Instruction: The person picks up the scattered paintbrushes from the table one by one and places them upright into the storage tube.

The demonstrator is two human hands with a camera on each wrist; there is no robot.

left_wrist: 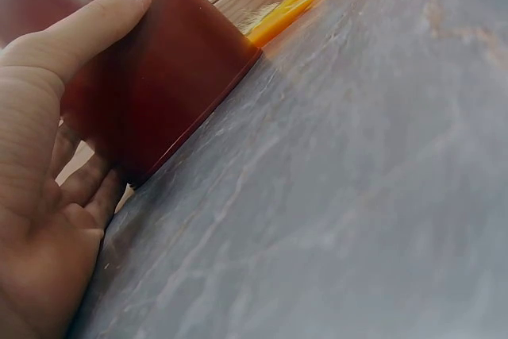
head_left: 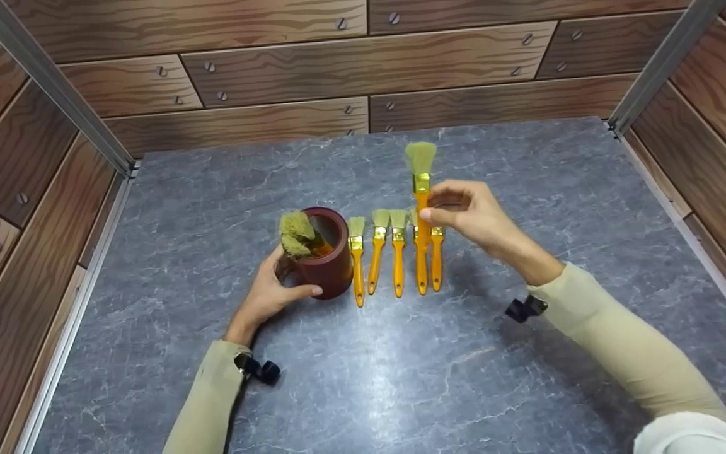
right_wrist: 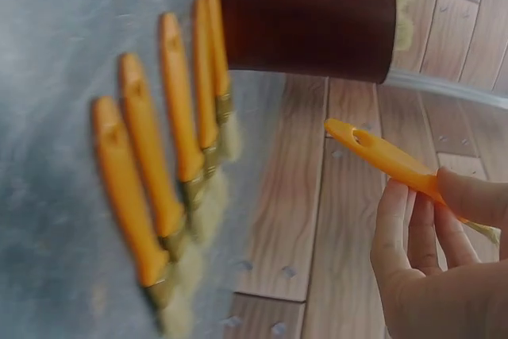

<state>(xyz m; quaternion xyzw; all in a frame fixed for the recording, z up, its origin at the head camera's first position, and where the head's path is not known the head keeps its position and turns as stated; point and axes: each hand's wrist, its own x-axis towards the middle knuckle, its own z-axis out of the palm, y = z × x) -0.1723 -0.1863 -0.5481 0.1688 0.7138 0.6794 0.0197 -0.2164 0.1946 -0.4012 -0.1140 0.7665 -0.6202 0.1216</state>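
A dark red cylindrical cup [head_left: 327,280] stands upright on the table, with paintbrushes [head_left: 298,234] leaning in it, bristles up over the left rim. My left hand [head_left: 268,290] holds the cup from its left side, thumb across the front; the left wrist view shows the thumb on the cup wall [left_wrist: 175,61]. Raised above the table, my right hand [head_left: 473,217] pinches a paintbrush [head_left: 421,183] by its orange handle, bristles up. In the right wrist view the handle's holed end [right_wrist: 373,148] points toward the cup. Several more paintbrushes [head_left: 398,258] lie in a row right of the cup.
The grey marbled table [head_left: 212,183] is bounded by wood-patterned panels [head_left: 363,63] at the back and both sides. Metal rails [head_left: 54,88] run along the corners. A small black camera [head_left: 262,369] sits on each wrist.
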